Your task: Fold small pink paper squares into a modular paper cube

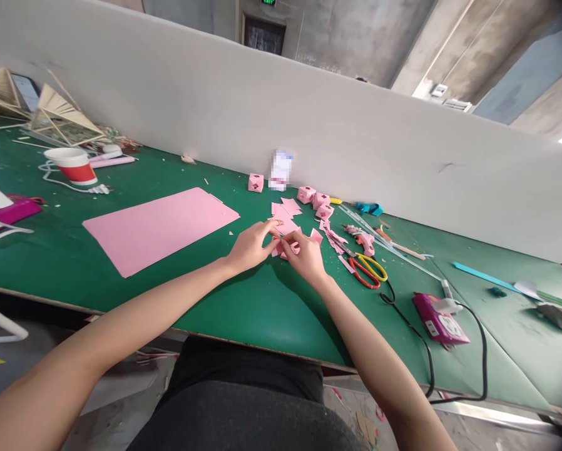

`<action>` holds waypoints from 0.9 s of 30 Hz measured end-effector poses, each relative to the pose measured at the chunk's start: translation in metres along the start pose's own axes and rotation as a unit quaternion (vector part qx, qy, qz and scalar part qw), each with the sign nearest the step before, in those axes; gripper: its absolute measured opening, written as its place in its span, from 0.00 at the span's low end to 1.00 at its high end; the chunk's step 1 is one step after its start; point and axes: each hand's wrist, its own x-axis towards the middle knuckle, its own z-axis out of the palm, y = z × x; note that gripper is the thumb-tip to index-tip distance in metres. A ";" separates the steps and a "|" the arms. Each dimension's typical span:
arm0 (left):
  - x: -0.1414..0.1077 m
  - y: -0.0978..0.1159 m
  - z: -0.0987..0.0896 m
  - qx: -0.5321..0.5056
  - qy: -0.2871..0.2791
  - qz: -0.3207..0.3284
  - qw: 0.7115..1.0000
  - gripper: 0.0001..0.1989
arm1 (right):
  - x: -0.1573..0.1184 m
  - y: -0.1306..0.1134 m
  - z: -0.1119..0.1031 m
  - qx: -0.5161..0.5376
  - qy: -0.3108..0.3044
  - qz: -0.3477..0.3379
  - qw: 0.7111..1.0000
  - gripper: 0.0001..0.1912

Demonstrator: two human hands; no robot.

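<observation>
The left hand [251,247] and right hand [306,255] have their fingertips pinched on a small pink paper piece [276,251] right between them, but the fingers cover so much that its shape's hard to call. Scissors [357,256] sit just right of the right hand, blade tips kinda lost among pink strips [332,239]. Beyond both hands, some white thing [281,170] is pixelated out.

A small pink paper piece [276,251], pinched and partly hidden so that its full outline and folds cannot be made out, is situated to the right of the large flat pink sheet [161,232], apart from its right-hand corner.
</observation>
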 end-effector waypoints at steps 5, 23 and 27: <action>0.001 0.001 0.000 0.038 0.005 -0.013 0.999 0.18 | -0.001 -0.001 0.002 -0.032 -0.002 0.008 0.999 0.08; -0.001 0.007 0.005 -0.094 0.060 -0.019 0.994 0.14 | 0.005 -0.003 0.008 0.320 0.018 0.220 0.921 0.10; -0.003 0.008 0.008 -0.082 0.058 -0.011 0.995 0.15 | 0.005 -0.001 0.009 0.313 0.023 0.213 0.925 0.08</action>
